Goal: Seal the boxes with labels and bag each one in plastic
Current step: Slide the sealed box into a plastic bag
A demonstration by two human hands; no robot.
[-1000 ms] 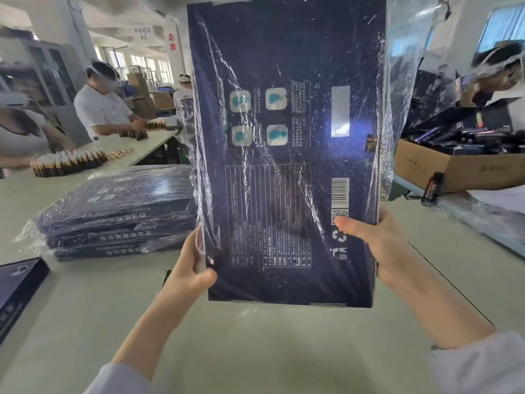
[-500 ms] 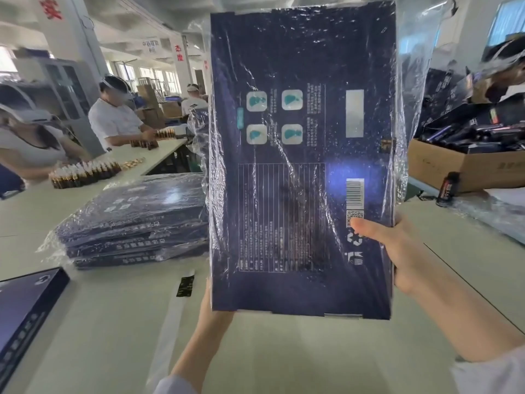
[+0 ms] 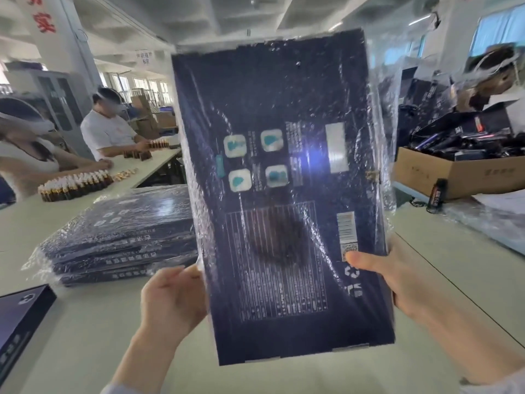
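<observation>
Since half a second ago: left hand [image 3: 173,300] has come out from under the bottom end and up to the left long edge, and the box [image 3: 284,194] is tipped a bit more to the right.

Position now: box is held upright in the air over the near part of the worktop [image 3: 85,322], printed face to the camera, inside the plastic bag [image 3: 383,123]. Film is tight over the face, with slack ballooning off the right edge. Can't tell where the bag mouth is.

Grip: left hand is pinched on the lower left edge through the film. Right hand [image 3: 397,280] is clamped on the lower right edge, thumb [image 3: 358,258] flat on the face by the QR code, fingers hidden behind.

Handling, my read:
- flat, rigid carton, probably light to moderate, since both hands hold it up by the lower edges alone
- film is slick and will likely slide over the card, so pinch card and film together
- hold by the long edges, not the loose slack
- corners could dent if it's dropped on end

Finished stack of bagged boxes [image 3: 119,237] sits towards the worktop's left side, probably the next stop. An unbagged box [image 3: 20,317] lies at the near left edge.
</observation>
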